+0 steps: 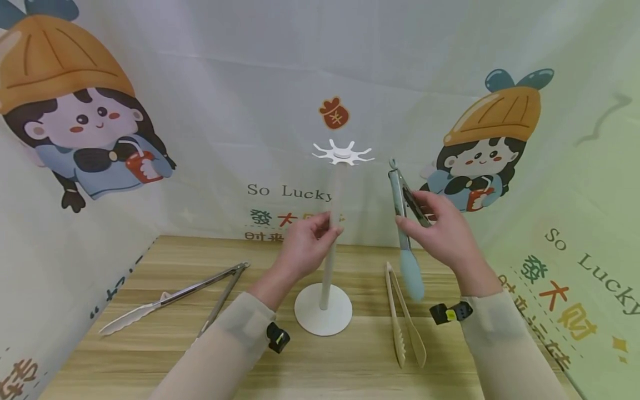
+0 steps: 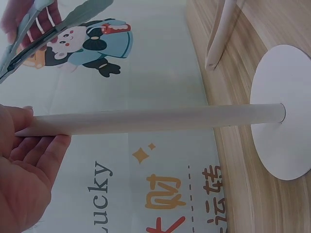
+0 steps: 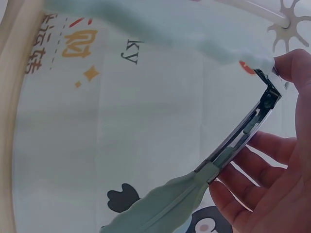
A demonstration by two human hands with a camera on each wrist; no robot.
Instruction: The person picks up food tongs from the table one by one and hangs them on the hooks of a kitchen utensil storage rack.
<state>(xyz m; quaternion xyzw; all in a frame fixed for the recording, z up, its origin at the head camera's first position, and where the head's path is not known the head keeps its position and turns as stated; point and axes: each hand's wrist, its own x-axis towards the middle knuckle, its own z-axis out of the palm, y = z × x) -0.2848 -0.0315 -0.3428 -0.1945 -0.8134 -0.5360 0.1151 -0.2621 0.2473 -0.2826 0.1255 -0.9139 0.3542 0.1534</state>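
Observation:
A white stand with a round base (image 1: 323, 322), an upright pole (image 2: 146, 119) and a star-shaped top of several hooks (image 1: 343, 153) stands on the table. My left hand (image 1: 306, 244) pinches the pole around its middle, thumb on one side and fingers on the other. To the right of the stand, my right hand (image 1: 445, 230) grips light blue tongs (image 1: 411, 275) by their metal arms. The tongs hang with their hanging loop up and tips down, arms spread apart, off the table. In the right wrist view, fingers (image 3: 243, 179) lie along one arm of the tongs.
Beige tongs (image 1: 400, 328) lie on the wooden table (image 1: 270, 366) right of the base. Metal tongs with pale tips (image 1: 195, 289) lie spread on the left, partly behind my left sleeve. A printed cloth (image 1: 240, 111) hangs behind and at both sides.

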